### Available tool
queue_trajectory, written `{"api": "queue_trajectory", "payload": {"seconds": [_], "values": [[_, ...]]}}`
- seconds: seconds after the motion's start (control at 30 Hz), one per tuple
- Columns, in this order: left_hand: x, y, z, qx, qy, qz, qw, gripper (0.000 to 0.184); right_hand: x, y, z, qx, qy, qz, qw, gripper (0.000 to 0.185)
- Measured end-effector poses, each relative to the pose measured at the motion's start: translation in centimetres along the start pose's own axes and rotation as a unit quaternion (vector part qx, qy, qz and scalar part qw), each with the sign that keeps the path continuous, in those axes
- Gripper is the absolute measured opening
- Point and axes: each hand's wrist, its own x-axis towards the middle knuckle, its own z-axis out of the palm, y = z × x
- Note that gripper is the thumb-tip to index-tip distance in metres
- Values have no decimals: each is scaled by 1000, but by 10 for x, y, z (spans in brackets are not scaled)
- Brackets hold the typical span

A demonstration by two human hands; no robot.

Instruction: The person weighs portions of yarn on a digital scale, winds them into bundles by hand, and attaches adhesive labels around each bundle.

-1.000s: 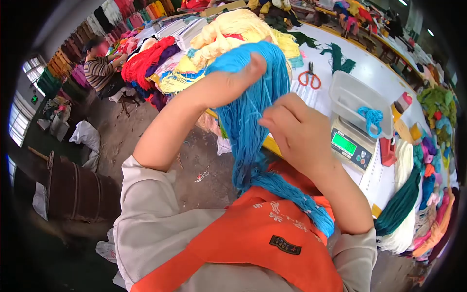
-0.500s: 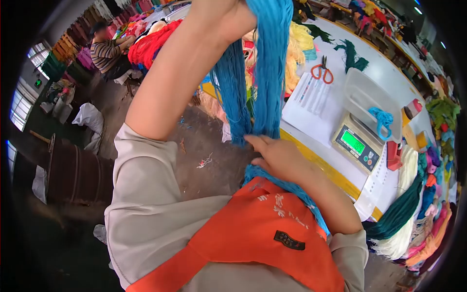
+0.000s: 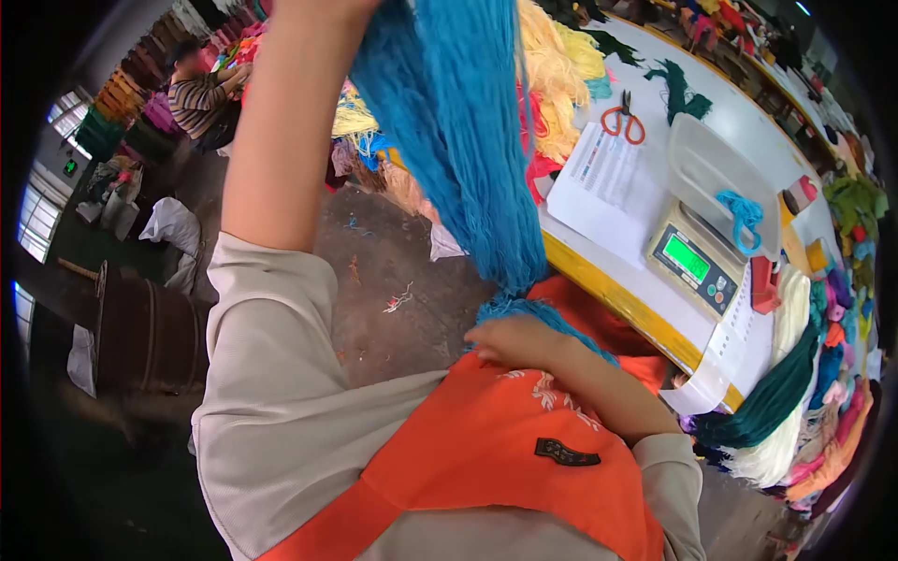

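My left hand (image 3: 341, 6) is raised at the top edge, mostly cut off by the frame. From it hangs a long, thick skein of blue yarn (image 3: 458, 131), which slants down to the right and bunches up near the table edge. Low in front of the orange apron (image 3: 505, 439), my right hand (image 3: 513, 340) is closed with its fingers curled inward. What lies inside those fingers is hidden. More blue strands run just behind its knuckles and along the forearm.
On the white table (image 3: 599, 248) lie orange-handled scissors (image 3: 624, 120), a printed sheet (image 3: 599, 178) and a scale (image 3: 692, 257) bearing a clear plastic tub (image 3: 706, 159) with a small blue yarn bundle (image 3: 742, 222). Colourful yarns surround it. Another person (image 3: 198, 98) sits far left.
The blue skein has spread wider and swung, its lower end now farther right. My left arm has moved left and up. My right hand has dropped lower, its fingers now curled in.
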Motion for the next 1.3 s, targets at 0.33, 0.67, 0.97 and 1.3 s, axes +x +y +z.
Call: {"api": "queue_trajectory", "payload": {"seconds": [0.33,0.67,0.97,1.3], "values": [[-124,-131,12,393,-216,-216,867,75,-103,-20,-99,118,523,116,836,6],[-173,-253,40,-48,-96,-280,954,86,-138,-27,-101,321,613,188,697,13],[-178,-255,41,47,52,-295,953,38,-130,-24,-103,175,634,204,725,8],[-188,-252,30,-53,98,-327,939,47,-122,-17,-94,257,657,167,688,6]]}}
